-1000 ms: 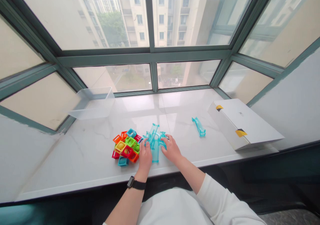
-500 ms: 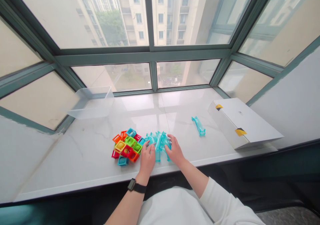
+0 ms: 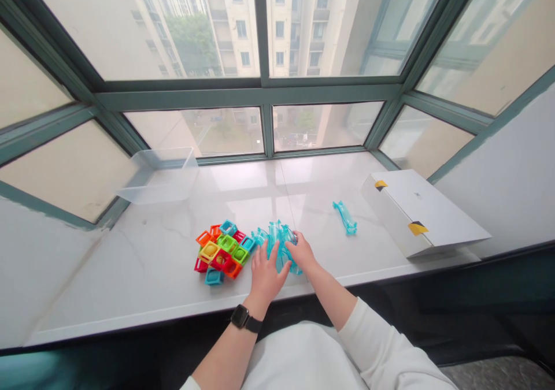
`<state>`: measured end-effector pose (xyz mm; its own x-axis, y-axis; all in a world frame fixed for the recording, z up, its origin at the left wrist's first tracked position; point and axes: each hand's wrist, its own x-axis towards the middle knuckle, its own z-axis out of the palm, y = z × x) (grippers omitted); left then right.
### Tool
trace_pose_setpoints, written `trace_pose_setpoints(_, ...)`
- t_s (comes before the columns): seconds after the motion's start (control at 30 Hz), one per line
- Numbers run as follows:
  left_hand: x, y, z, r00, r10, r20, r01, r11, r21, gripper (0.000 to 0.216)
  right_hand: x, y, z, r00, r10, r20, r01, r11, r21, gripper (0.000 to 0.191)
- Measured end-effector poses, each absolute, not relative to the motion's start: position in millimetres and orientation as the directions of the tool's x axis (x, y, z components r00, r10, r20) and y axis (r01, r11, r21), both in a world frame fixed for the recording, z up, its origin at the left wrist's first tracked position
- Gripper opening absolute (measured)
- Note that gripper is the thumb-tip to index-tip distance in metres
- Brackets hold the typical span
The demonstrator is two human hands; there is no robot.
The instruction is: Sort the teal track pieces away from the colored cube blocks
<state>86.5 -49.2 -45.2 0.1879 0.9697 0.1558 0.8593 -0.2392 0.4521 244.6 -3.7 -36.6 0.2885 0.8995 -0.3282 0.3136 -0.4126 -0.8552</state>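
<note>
- Marble window ledge (image 3: 130,274) below a green-framed window (image 3: 247,96), with apartment blocks outside.
- Translucent blue plastic track pieces (image 3: 277,242) in a loose heap, middle of the ledge.
- Just left of the heap: bright square plastic frames (image 3: 221,250); farther left, a clear plastic tub (image 3: 158,176).
- Right of the heap: one separate blue piece (image 3: 344,218), then a white box (image 3: 425,211).
- Left hand (image 3: 266,274): open, fingers spread, at the heap's near side, no visible hold.
- Right hand (image 3: 301,250): curved on the heap, touching it; firmness of hold impossible to tell.
- Pieces: probably light, stiff, slightly slippery; best taken by the side walls.
</note>
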Motion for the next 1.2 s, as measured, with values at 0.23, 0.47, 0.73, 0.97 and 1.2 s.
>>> trace_pose_setpoints(0.23,97,-48,-49,0.134,0.969,0.209,0.876,-0.214,0.432,0.069,245,-3,-40,0.364,0.865,-0.346,0.028,-0.381,-0.924,0.061)
trace_pose_setpoints(0.47,94,-52,-44,0.147,0.961,0.234,0.907,-0.225,0.356,0.077,242,-4,-36,0.31,0.91,-0.275,-0.11,-0.253,-0.961,0.057)
trace_pose_setpoints(0.73,87,-46,-40,0.143,0.939,0.313,0.911,-0.248,0.33,0.05,246,3,-40,0.338,0.912,-0.233,-0.17,-0.185,-0.968,0.063)
trace_pose_setpoints(0.97,76,-34,-40,0.081,0.958,0.274,0.799,-0.227,0.557,0.043,250,2,-43,0.38,0.891,-0.248,-0.132,-0.213,-0.968,0.052)
trace_pose_setpoints(1.2,72,-29,-45,-0.109,0.979,0.175,0.526,-0.093,0.846,0.042,244,-3,-47,0.328,0.938,-0.109,0.062,-0.136,-0.989,0.06)
